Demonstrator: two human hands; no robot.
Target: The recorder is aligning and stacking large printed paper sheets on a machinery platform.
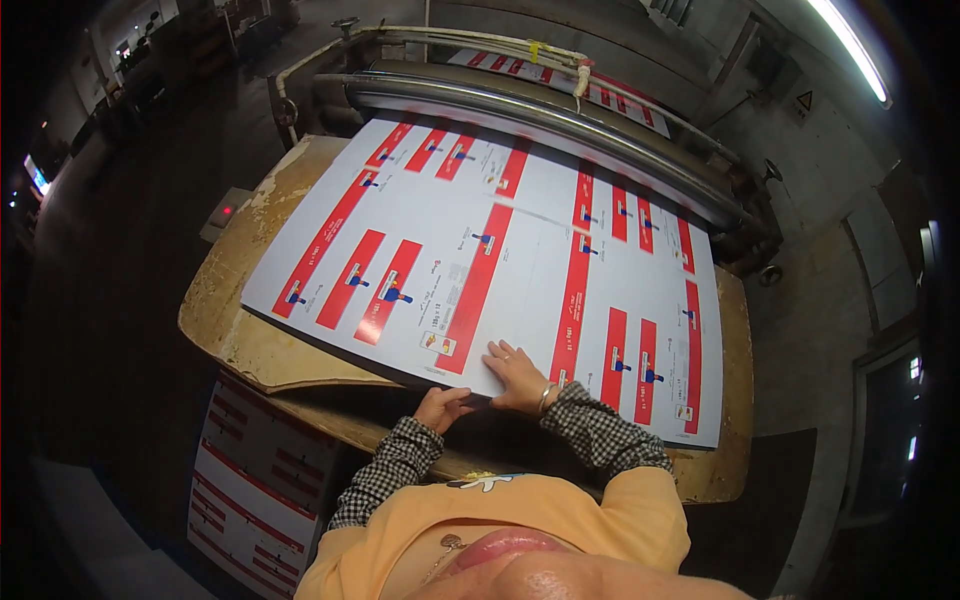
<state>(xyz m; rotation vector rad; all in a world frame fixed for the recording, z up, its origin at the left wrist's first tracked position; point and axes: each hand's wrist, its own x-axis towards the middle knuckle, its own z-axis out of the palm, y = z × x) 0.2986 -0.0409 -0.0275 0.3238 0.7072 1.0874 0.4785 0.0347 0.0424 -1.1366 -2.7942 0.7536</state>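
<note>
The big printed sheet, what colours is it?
The sheet is white with red bars, shown in the head view.

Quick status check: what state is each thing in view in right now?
Printed sheet stack: flat on the wooden board, near edge overhanging.
Right hand: palm down on the stack's near edge.
Left hand: curled at the edge, just below the sheets.
Wooden board: worn, chipped.
Metal roller: behind the stack.
Ceiling light: on.
</note>
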